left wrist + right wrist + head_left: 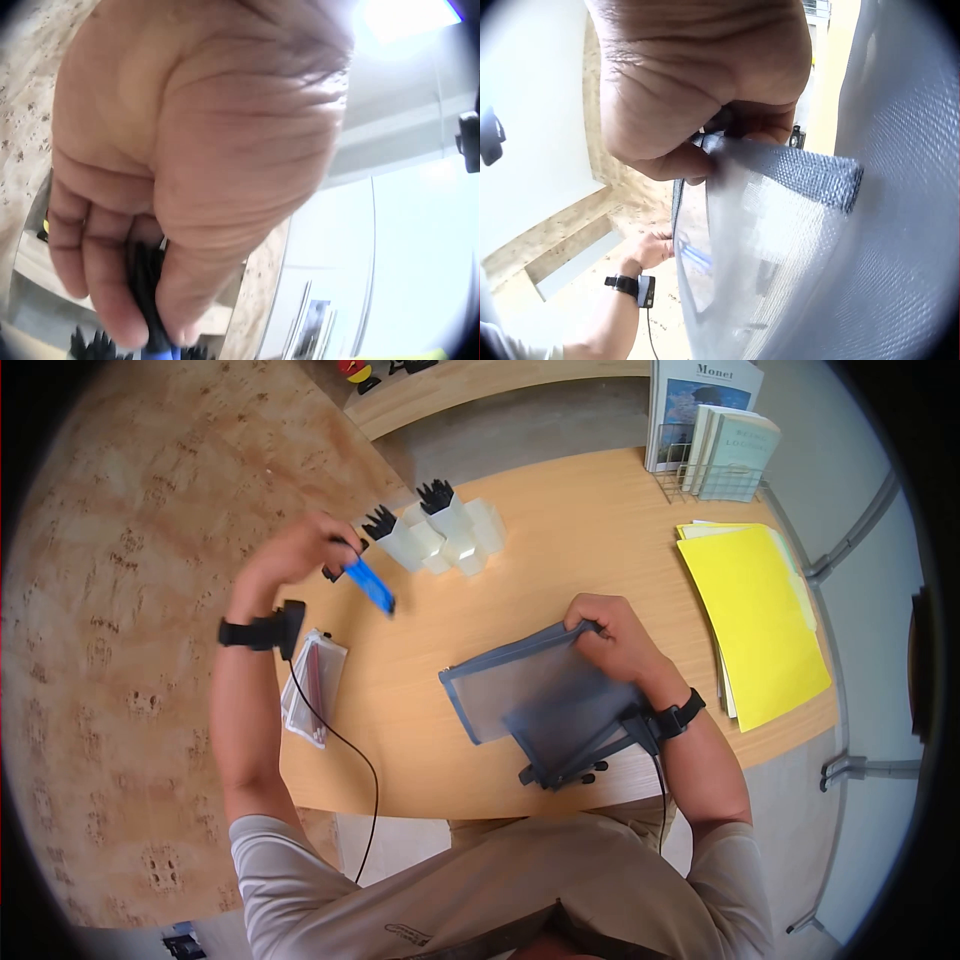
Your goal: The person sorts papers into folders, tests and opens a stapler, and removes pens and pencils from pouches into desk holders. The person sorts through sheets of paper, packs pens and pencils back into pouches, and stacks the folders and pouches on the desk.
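In the head view my left hand is raised over the desk's left side and pinches some blue pens with black ends, tilted downward. The left wrist view shows thumb and fingers closed around their black ends. My right hand grips the upper edge of a grey mesh zipper pouch, thumb on one side and fingers on the other. In the right wrist view the mesh pouch gapes at its top edge. Left of it stand white hexagonal pen holders, some with black-tipped pens.
A clear zipper pouch with a reddish item inside lies near my left forearm. Yellow folders lie on the desk's right. Behind them, a wire rack holds books. Small black pieces show below the mesh pouch.
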